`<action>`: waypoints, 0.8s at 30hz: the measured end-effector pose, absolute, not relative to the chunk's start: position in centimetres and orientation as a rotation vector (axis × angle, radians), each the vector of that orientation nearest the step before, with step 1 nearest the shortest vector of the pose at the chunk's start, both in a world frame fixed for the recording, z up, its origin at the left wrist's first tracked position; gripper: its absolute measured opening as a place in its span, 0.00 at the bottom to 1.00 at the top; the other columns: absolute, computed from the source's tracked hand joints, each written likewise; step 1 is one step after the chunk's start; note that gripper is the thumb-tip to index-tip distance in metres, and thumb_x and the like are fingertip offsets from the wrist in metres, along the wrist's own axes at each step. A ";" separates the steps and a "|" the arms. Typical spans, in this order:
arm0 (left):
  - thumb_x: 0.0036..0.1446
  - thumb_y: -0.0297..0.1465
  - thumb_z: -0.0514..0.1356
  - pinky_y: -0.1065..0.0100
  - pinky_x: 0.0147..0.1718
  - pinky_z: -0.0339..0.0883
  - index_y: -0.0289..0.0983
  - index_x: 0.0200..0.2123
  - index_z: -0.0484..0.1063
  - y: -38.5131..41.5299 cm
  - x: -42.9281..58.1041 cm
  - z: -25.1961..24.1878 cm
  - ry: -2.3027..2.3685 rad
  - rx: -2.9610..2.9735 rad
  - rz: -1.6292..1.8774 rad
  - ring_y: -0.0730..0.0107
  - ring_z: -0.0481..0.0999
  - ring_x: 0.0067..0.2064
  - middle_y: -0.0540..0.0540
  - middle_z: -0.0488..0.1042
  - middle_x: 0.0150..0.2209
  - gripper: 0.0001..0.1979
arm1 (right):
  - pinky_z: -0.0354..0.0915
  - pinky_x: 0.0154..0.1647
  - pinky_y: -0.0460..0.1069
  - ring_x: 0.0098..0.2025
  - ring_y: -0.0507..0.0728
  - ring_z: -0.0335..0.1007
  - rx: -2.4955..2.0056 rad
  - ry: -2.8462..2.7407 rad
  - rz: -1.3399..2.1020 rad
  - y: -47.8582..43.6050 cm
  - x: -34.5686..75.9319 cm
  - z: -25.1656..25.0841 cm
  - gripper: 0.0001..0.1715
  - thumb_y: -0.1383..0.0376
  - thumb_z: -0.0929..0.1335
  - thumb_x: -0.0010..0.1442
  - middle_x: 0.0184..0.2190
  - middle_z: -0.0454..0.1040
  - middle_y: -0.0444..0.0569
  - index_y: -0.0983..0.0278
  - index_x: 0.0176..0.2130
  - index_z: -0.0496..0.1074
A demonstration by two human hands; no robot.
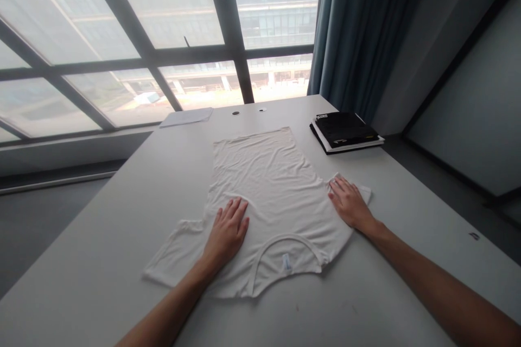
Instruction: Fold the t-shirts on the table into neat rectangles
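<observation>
A white T-shirt lies spread on the white table, its neckline toward me and its hem toward the window. Small wrinkles run across the body of the cloth. My left hand rests flat on the shirt near the left sleeve, fingers stretched out. On the other side, my right hand lies on the right sleeve close to the armpit, its fingers extended over the fabric. A small label shows inside the collar. Part of each sleeve is covered by my hands and forearms.
On the table, folded black and white items are stacked at the back right. Paper sheets lie at the far left corner, near two round holes. A small dark mark is at the right edge. Windows and a blue curtain stand behind.
</observation>
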State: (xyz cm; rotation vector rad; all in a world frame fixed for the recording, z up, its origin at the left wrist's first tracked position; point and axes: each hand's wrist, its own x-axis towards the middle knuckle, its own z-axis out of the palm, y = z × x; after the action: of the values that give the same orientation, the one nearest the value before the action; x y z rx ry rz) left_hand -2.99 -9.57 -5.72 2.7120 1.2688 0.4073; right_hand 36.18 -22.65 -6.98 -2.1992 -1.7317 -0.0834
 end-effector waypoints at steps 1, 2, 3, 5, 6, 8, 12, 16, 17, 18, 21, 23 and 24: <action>0.70 0.38 0.48 0.43 0.66 0.48 0.40 0.67 0.61 -9.6 -3.0 -5.7 1.270 2.713 0.403 0.51 0.53 0.71 0.41 0.57 0.70 0.25 | 0.50 0.68 0.65 0.71 0.68 0.50 -2.211 -1.735 -0.084 -22.7 36.2 -7.1 0.33 0.53 0.54 0.72 0.69 0.58 0.62 0.69 0.65 0.64; 0.70 0.38 0.47 0.43 0.66 0.48 0.40 0.67 0.61 -9.5 -3.0 -5.7 1.272 2.713 0.400 0.51 0.52 0.71 0.41 0.57 0.70 0.25 | 0.49 0.68 0.65 0.71 0.68 0.49 -2.224 -1.740 -0.085 -22.7 36.3 -7.2 0.34 0.53 0.54 0.72 0.69 0.57 0.62 0.69 0.66 0.63; 0.70 0.38 0.47 0.43 0.67 0.48 0.40 0.67 0.61 -9.5 -3.0 -5.7 1.270 2.712 0.397 0.51 0.52 0.71 0.41 0.57 0.70 0.25 | 0.49 0.68 0.65 0.71 0.68 0.49 -2.237 -1.746 -0.084 -22.8 36.3 -7.2 0.34 0.53 0.54 0.72 0.69 0.56 0.62 0.69 0.66 0.63; 0.70 0.38 0.48 0.44 0.67 0.48 0.40 0.67 0.62 -9.6 -3.0 -5.7 1.267 2.710 0.396 0.52 0.52 0.71 0.41 0.57 0.70 0.25 | 0.48 0.69 0.65 0.72 0.67 0.48 -2.257 -1.756 -0.077 -22.8 36.5 -7.4 0.34 0.52 0.53 0.72 0.70 0.55 0.61 0.68 0.67 0.61; 0.70 0.38 0.48 0.44 0.67 0.48 0.40 0.67 0.61 -9.6 -3.0 -5.7 1.268 2.709 0.394 0.52 0.52 0.71 0.41 0.57 0.70 0.25 | 0.48 0.69 0.65 0.72 0.67 0.48 -2.265 -1.756 -0.073 -22.8 36.5 -7.4 0.34 0.52 0.53 0.73 0.70 0.55 0.60 0.67 0.67 0.61; 0.70 0.37 0.48 0.45 0.67 0.47 0.40 0.67 0.61 -9.7 -2.9 -5.6 1.277 2.707 0.387 0.53 0.52 0.71 0.42 0.57 0.70 0.25 | 0.48 0.68 0.67 0.72 0.66 0.48 -2.279 -1.736 -0.068 -22.7 36.7 -7.5 0.33 0.53 0.53 0.73 0.70 0.55 0.58 0.66 0.67 0.61; 0.70 0.36 0.48 0.46 0.67 0.48 0.40 0.67 0.62 -9.8 -2.9 -5.4 1.301 2.709 0.362 0.54 0.53 0.71 0.43 0.56 0.70 0.25 | 0.50 0.68 0.68 0.71 0.66 0.50 -2.286 -1.669 -0.084 -22.6 36.8 -7.7 0.34 0.54 0.53 0.72 0.69 0.57 0.59 0.68 0.68 0.59; 0.69 0.36 0.48 0.46 0.67 0.48 0.40 0.67 0.61 -10.0 -2.9 -5.4 1.304 2.717 0.359 0.54 0.52 0.71 0.43 0.56 0.71 0.25 | 0.50 0.68 0.68 0.71 0.66 0.49 -2.277 -1.642 -0.112 -22.4 36.8 -7.8 0.35 0.53 0.53 0.72 0.69 0.57 0.59 0.68 0.68 0.60; 0.69 0.36 0.48 0.46 0.67 0.48 0.40 0.67 0.61 -10.0 -2.9 -5.4 1.303 2.719 0.361 0.54 0.52 0.71 0.43 0.56 0.71 0.25 | 0.50 0.68 0.67 0.71 0.66 0.49 -2.270 -1.634 -0.117 -22.4 36.8 -7.8 0.35 0.53 0.53 0.71 0.70 0.56 0.60 0.69 0.68 0.59; 0.69 0.36 0.48 0.46 0.67 0.48 0.40 0.67 0.61 -10.0 -2.9 -5.3 1.304 2.719 0.361 0.54 0.52 0.71 0.43 0.56 0.71 0.25 | 0.50 0.68 0.67 0.72 0.66 0.48 -2.259 -1.637 -0.119 -22.4 36.8 -7.8 0.36 0.53 0.53 0.71 0.70 0.56 0.60 0.69 0.68 0.58; 0.69 0.36 0.48 0.46 0.67 0.48 0.41 0.67 0.61 -10.0 -2.9 -5.3 1.314 2.721 0.351 0.55 0.52 0.71 0.44 0.56 0.71 0.25 | 0.48 0.69 0.67 0.72 0.65 0.47 -2.232 -1.702 -0.108 -22.4 36.7 -8.0 0.35 0.53 0.53 0.71 0.70 0.56 0.59 0.68 0.69 0.58; 0.70 0.36 0.47 0.46 0.67 0.48 0.40 0.68 0.61 -10.0 -2.8 -5.3 1.320 2.727 0.337 0.55 0.52 0.72 0.44 0.55 0.71 0.25 | 0.47 0.69 0.67 0.72 0.65 0.47 -2.240 -1.731 -0.099 -22.6 36.7 -8.2 0.35 0.54 0.53 0.71 0.70 0.55 0.59 0.67 0.69 0.57; 0.70 0.36 0.47 0.46 0.67 0.48 0.40 0.68 0.60 -10.0 -2.8 -5.3 1.325 2.731 0.330 0.55 0.52 0.72 0.43 0.55 0.71 0.26 | 0.47 0.69 0.67 0.72 0.65 0.47 -2.251 -1.733 -0.098 -22.7 36.7 -8.3 0.35 0.54 0.54 0.71 0.71 0.54 0.59 0.67 0.69 0.56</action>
State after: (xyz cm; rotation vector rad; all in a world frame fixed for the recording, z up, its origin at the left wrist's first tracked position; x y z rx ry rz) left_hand -2.81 -10.00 -5.35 2.7308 1.3250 0.3303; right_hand 36.70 -22.68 -8.30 -2.2506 -1.7333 -0.0983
